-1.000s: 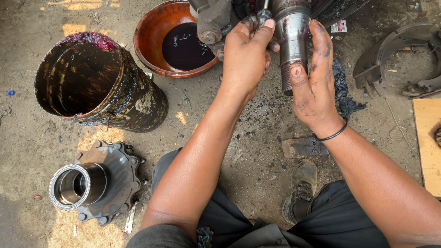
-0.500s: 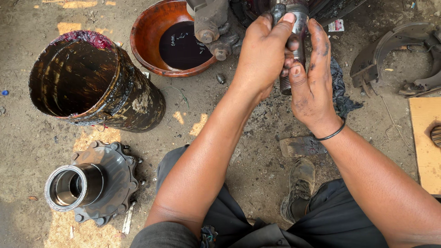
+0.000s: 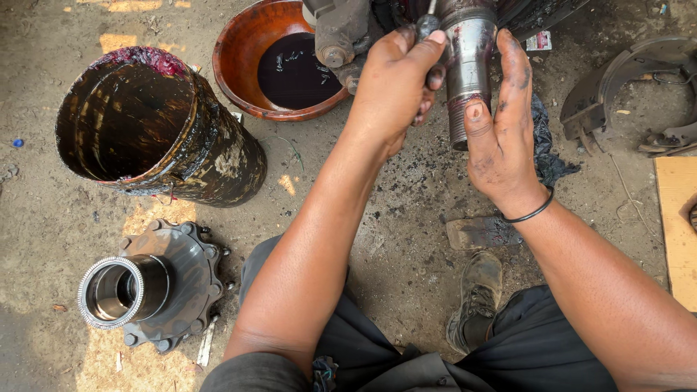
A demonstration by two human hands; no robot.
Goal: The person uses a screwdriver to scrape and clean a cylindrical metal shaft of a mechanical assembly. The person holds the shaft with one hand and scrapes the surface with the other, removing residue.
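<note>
We see the axle spindle (image 3: pixel 467 65) jutting toward us from the top edge of the floor (image 3: pixel 406 239), long axis pointing down the frame; our left hand (image 3: pixel 396 83) is curled closed around a small tool (image 3: pixel 428 25) just left of it; our right hand (image 3: pixel 501 131) lies flat and open-palmed against its right side, thumb on the threaded end.

There is a single view, from a camera worn on the person's head, looking steeply down over the forearms at the ground close below. The left hand (image 3: pixel 396 83) and right hand (image 3: pixel 501 138) sit at the far edge of the frame, around a metal axle shaft (image 3: pixel 468 51) cut off by the top border. The dark drum (image 3: pixel 156 134) and wheel hub (image 3: pixel 149 287) lie left, a brake shoe (image 3: pixel 617 83) far right; the person's lap fills the near edge.
</note>
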